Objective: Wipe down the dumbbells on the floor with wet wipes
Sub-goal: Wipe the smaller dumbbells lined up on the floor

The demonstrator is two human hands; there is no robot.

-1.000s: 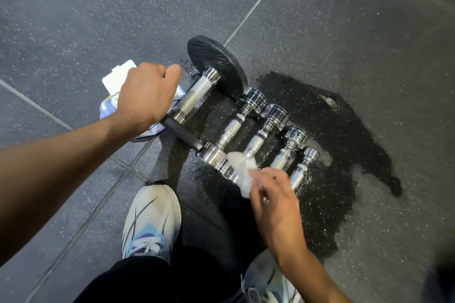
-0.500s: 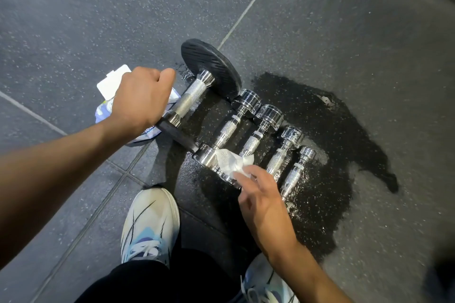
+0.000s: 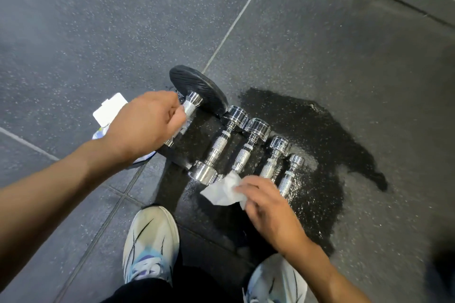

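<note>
Chrome glints from four small dumbbells (image 3: 219, 147) lying side by side on the rubber floor (image 3: 98, 19), mid-frame in the head view, with a larger black-plated dumbbell (image 3: 197, 88) at their 9 o'clock side. All five lie parallel, long axes running from 7 o'clock near the feet to 1 o'clock. The left hand (image 3: 145, 123) is wrapped round the big one's knurled handle. The right hand (image 3: 270, 206) pinches a crumpled wet wipe (image 3: 221, 192) over the near end of the second chrome bar. A dark wet patch (image 3: 320, 130) spreads beneath them toward 3 o'clock. I'd judge the wiping midway: which bars are finished I cannot tell, and the black-plated one looks yet to be done.
</note>
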